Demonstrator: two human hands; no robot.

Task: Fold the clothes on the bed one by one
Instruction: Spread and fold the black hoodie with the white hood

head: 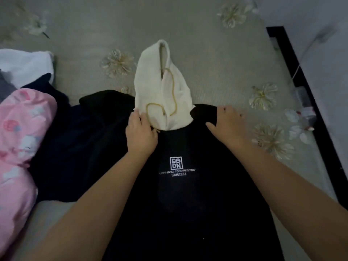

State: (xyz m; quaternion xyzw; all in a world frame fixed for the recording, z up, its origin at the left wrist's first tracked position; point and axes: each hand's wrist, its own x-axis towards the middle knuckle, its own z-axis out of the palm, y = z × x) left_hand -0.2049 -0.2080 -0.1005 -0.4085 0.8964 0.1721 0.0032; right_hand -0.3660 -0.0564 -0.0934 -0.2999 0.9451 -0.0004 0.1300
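A black hoodie (188, 194) lies flat on the bed (216, 63), front side up, right below the camera. It has small white letters (176, 165) on the chest. It looks soft and floppy, like thick sweatshirt cloth. I think it will bend any way you push it and will not slide much on the bed cover. It is not a thing that can break.

The left hand (140, 132) sits at the neck of the hoodie. Its fingers (136, 114) are curled and seem to pinch the lower edge of the cream hood (163, 87). The right hand (226, 123) lies flat on the right shoulder. Its fingers (232, 113) are straight and close together, and the thumb sticks out to the side. It presses the cloth down.

The hood points away from the person and lies on the bed cover. A thin yellow drawstring (174, 89) curls across it. The string is loose, so it could flop out of a fold.

Good spots to hold are the two shoulders and the sleeve ends. A big soft thing like this wants two hands. The hood could be laid down onto the chest first, I think.

To the left are more clothes: a pink patterned garment (20, 132), a dark blue garment (62, 140) touching the hoodie, and a white garment (24, 65) farther back. The bed cover has pale flowers (117, 63) on it.
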